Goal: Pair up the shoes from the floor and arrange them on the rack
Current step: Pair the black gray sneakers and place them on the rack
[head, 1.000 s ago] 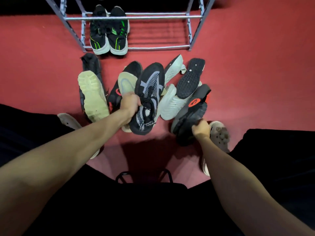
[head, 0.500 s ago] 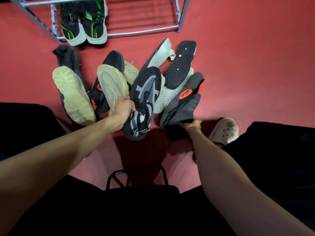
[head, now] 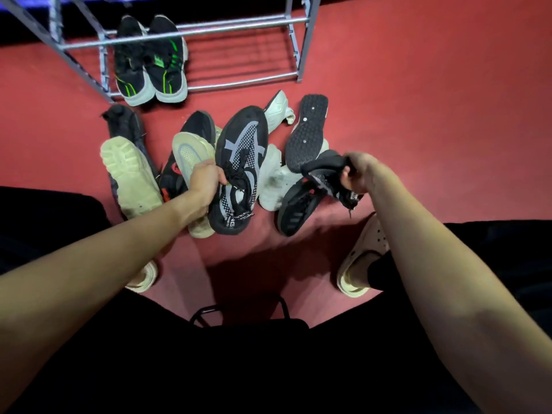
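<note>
As held, mesh shoe (head: 242, 162) toe toward rack (head: 185, 32)

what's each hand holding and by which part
The left hand grips a black-and-grey mesh shoe at its laces. The right hand holds a matching shoe by its collar.

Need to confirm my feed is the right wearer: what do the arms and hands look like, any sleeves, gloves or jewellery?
Both forearms are bare right up to the frame edge, with no sleeves in view. The left hand and right hand have no gloves, and no watch or wristband shows. Rings cannot be made out.
</note>
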{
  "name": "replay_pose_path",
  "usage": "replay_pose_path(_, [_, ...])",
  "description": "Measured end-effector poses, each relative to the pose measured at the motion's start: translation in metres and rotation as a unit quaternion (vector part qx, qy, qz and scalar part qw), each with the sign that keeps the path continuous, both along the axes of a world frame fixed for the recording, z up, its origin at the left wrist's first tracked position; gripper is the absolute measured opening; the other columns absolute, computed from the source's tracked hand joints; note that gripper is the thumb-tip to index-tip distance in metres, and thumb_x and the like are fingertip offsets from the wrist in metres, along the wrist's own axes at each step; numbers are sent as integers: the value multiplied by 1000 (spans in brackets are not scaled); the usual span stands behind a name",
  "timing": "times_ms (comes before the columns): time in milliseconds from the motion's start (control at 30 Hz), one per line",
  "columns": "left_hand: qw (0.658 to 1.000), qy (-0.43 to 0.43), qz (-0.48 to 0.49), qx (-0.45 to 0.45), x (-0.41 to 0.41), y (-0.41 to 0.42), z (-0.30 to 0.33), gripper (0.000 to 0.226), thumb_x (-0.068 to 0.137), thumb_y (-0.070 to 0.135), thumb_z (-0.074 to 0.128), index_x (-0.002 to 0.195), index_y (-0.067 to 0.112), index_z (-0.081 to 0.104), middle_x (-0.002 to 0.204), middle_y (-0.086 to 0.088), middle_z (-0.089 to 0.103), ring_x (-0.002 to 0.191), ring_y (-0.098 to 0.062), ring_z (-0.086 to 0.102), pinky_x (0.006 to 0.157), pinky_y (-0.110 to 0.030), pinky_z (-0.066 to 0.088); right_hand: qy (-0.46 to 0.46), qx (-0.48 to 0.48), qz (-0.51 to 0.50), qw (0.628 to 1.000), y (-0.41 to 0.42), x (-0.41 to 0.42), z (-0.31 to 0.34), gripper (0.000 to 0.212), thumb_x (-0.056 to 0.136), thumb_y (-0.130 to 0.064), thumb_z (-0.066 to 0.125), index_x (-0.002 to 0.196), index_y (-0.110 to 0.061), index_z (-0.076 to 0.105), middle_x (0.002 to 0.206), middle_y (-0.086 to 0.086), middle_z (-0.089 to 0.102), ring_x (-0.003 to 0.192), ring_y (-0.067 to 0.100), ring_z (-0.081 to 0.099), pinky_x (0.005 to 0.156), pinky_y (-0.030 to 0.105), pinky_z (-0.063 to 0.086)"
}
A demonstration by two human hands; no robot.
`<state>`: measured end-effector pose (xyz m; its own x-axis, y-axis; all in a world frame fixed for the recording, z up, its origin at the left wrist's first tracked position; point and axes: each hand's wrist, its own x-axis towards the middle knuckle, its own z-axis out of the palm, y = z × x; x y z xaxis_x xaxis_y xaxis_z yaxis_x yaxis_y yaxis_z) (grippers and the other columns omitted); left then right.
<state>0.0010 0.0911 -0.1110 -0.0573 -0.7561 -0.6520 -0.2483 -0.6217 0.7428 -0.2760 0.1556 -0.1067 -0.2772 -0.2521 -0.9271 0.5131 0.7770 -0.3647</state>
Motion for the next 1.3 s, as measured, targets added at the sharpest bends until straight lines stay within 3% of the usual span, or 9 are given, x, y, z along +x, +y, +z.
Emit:
replay_pose_path(167, [1000, 11, -6, -16, 10, -1, 4, 27, 37, 4, 43, 62, 9, 50, 78, -16, 58, 72, -27, 54, 63, -28, 44, -17, -69, -40, 997, -7, 13, 33, 34, 94, -16, 37, 61, -14, 38, 25, -6, 34, 17, 2, 32, 25, 11, 30])
replay_pose_path(367, [999, 9, 11, -46, 15, 0, 21, 17, 57, -5, 43, 55, 11, 43, 65, -4, 52, 65, -19, 48, 63, -27, 40, -32, -147, 25, 988, -14, 33, 48, 29, 79, -32, 71, 90, -11, 54, 60, 3, 52, 35, 7, 54, 42, 18, 51])
replay_pose_path(433, [999, 0, 18, -51, 21, -1, 19, 25, 62, -12, 38, 54, 11, 43, 63, -4, 51, 64, -19, 49, 62, -27, 40, 5, -132, 73, 989, -18, 40, 36, 15, 84, -17, 69, 83, -12, 55, 51, -1, 51, 31, 2, 49, 38, 14, 47])
replay_pose_path(600, [998, -31, 42, -45, 48, -11, -9, 22, 43, 3, 40, 38, 19, 55, 52, 6, 60, 73, -24, 54, 75, -33, 42, 44, -131, 74, 988, -35, 53, -2, 31, 91, -13, 61, 67, -15, 42, 28, -10, 32, 22, 1, 26, 27, 11, 21])
replay_pose_path(833, [996, -21, 81, -11, 48, -23, -23, 17, 38, 5, 44, 47, 17, 51, 72, -9, 60, 80, -27, 55, 80, -46, 47, 63, -91, 106, 988, -73, 62, -53, 34, 93, -14, 58, 67, -16, 37, 27, -8, 32, 21, 4, 25, 30, 8, 21])
replay_pose_path(967, [997, -11, 72, 2, 36, -24, -16, 16, 39, 5, 45, 49, 17, 50, 72, -10, 59, 80, -28, 55, 78, -44, 47, 177, -61, 200, 962, -78, 61, -66, 33, 91, -3, 48, 60, -11, 39, 43, 6, 42, 21, 9, 33, 30, 11, 28])
replay_pose_path(1033, [998, -12, 57, 1, 34, -26, -20, 14, 39, 6, 46, 46, 17, 52, 72, -10, 60, 80, -30, 56, 83, -49, 49, 276, -49, 250, 927, -72, 63, -70, 17, 83, -14, 50, 70, -3, 50, 63, 14, 57, 38, 18, 49, 39, 23, 43])
replay_pose_path(1200, [999, -12, 45, -1, 31, -28, -22, 20, 41, 6, 47, 56, 17, 55, 79, -11, 65, 82, -30, 60, 86, -47, 51, 492, -60, 354, 793, -32, 81, -76, 85, 69, -57, 67, 129, -3, 42, 119, 15, 50, 109, 34, 51, 94, 43, 46])
replay_pose_path(1300, [999, 2, 49, -2, 26, -26, -15, 21, 50, 5, 49, 67, 14, 56, 77, -5, 65, 79, -26, 60, 78, -37, 51, 472, 15, 381, 795, -12, 90, -86, 122, 50, -72, 75, 137, 1, 31, 131, 21, 41, 123, 39, 39, 105, 46, 36])
